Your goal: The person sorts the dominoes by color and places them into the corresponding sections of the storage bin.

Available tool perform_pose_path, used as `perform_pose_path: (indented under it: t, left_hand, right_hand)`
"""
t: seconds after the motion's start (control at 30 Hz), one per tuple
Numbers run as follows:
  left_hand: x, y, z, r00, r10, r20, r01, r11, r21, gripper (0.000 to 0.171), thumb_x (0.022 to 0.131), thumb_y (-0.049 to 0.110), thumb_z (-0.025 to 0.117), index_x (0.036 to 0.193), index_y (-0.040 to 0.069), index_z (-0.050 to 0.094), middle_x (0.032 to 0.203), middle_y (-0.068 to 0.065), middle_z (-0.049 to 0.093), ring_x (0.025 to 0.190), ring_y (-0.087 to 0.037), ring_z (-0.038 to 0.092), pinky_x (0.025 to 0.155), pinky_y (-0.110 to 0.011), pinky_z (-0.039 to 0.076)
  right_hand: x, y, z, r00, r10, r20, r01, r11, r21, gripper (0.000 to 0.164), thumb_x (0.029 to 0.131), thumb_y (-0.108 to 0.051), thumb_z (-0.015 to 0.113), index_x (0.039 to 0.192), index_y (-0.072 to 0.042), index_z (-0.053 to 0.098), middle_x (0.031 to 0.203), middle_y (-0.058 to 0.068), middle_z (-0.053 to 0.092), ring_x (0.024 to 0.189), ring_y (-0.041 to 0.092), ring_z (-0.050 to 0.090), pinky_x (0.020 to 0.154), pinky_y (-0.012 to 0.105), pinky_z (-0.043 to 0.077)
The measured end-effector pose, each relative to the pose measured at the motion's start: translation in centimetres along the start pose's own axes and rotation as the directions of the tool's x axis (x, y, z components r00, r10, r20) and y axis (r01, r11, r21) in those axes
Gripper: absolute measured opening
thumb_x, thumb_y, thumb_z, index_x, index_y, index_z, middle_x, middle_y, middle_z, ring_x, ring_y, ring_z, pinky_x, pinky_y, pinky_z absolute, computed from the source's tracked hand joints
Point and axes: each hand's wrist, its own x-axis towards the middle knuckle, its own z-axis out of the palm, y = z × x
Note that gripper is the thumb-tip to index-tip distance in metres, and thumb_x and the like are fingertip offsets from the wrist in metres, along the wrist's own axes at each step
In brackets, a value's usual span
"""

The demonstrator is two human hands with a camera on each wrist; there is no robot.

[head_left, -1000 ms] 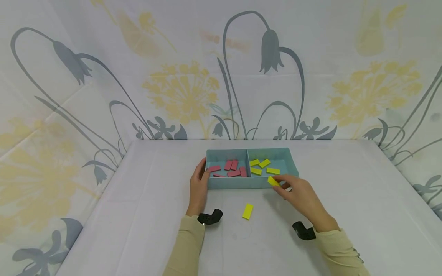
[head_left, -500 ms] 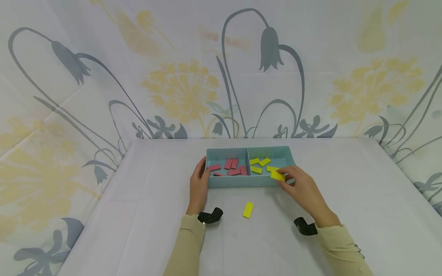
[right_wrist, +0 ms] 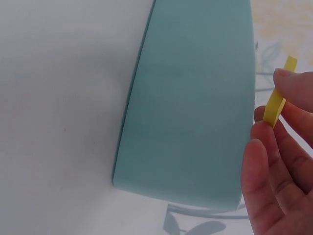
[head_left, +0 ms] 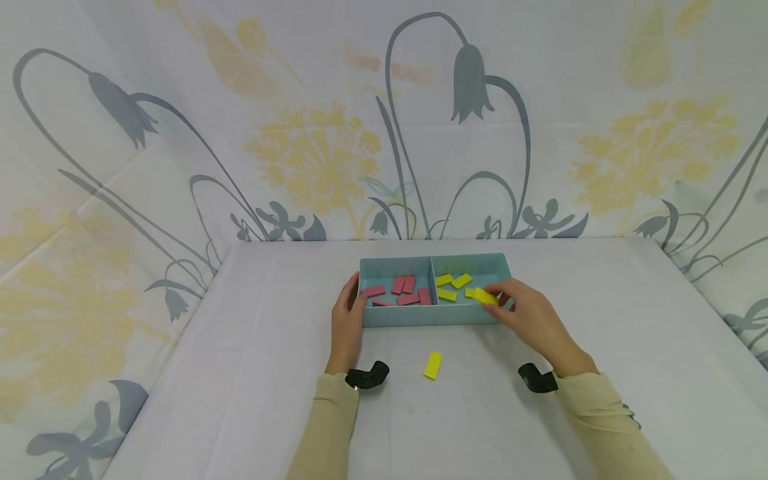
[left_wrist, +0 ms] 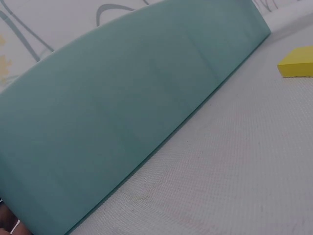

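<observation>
A teal two-compartment box [head_left: 396,316] stands on the table. Several pink blocks [head_left: 408,300] lie in its left compartment and several yellow blocks [head_left: 447,295] in its right one. At the box's left end my left hand [head_left: 346,327] holds the side wall, fingers along the outside and thumb at the front corner. My right hand [head_left: 531,317] pinches a flat yellow block [right_wrist: 275,104] between thumb and fingers, over the front rim of the right compartment. Another yellow block [head_left: 433,365] lies on the table in front of the box.
White cloth covers the table [head_left: 252,400]. Behind it hangs a white curtain [head_left: 336,80] with grey and yellow flowers. Black wrist cameras sit on both wrists, the left camera [head_left: 369,375] near the loose block.
My right hand has moved up and a little right with the yellow block, from in front of the box to above its rim. My left hand stays at the box's left end.
</observation>
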Motion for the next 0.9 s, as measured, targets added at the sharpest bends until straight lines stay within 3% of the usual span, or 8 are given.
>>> perform_pose_path:
  t: [0.3, 0.43, 0.67, 0.9]
  left_hand:
    - [-0.4, 0.9, 0.1, 1.0, -0.015, -0.008, 0.015, 0.999, 0.043, 0.046, 0.093, 0.019, 0.043, 0.138, 0.013, 0.034, 0.14, 0.001, 0.034, 0.126, -0.005, 0.03, 0.101, -0.027, 0.028]
    - [-0.1, 0.2, -0.1, 1.0, -0.007, 0.001, 0.007, 1.0, 0.025, 0.046, 0.093, 0.017, 0.043, 0.138, 0.014, 0.034, 0.14, 0.002, 0.034, 0.126, -0.005, 0.029, 0.101, -0.028, 0.028]
    - [0.7, -1.8, -0.3, 1.0, -0.013, -0.015, 0.013, 0.999, 0.03, 0.044, 0.093, 0.031, 0.046, 0.136, 0.026, 0.036, 0.136, 0.014, 0.035, 0.124, -0.001, 0.03, 0.1, -0.026, 0.028]
    - [0.8, -2.2, -0.1, 0.999, 0.024, -0.024, -0.024, 1.0, 0.014, 0.043, 0.094, 0.023, 0.045, 0.136, 0.024, 0.037, 0.138, 0.009, 0.036, 0.125, -0.004, 0.031, 0.1, -0.028, 0.03]
  right_hand:
    - [1.3, 0.5, -0.8, 0.998, -0.043, 0.034, 0.044, 0.999, -0.023, 0.031, 0.08, -0.016, 0.067, 0.109, -0.007, 0.061, 0.097, 0.004, 0.059, 0.078, 0.022, 0.054, 0.06, 0.03, 0.043]
    - [2.0, 0.7, -1.2, 0.997, -0.051, 0.054, 0.053, 0.998, -0.029, 0.03, 0.08, -0.014, 0.067, 0.108, -0.006, 0.061, 0.096, 0.005, 0.059, 0.08, 0.023, 0.055, 0.062, 0.031, 0.044]
    - [3.1, 1.0, -1.2, 0.995, -0.019, 0.101, 0.025, 0.998, -0.054, 0.028, 0.08, -0.016, 0.066, 0.107, -0.007, 0.061, 0.094, 0.003, 0.06, 0.08, 0.019, 0.054, 0.063, 0.031, 0.044]
    - [4.3, 1.3, -0.7, 0.989, 0.004, 0.151, 0.009, 0.996, -0.086, 0.027, 0.082, -0.018, 0.065, 0.106, -0.006, 0.062, 0.094, 0.005, 0.059, 0.079, 0.019, 0.053, 0.065, 0.033, 0.044]
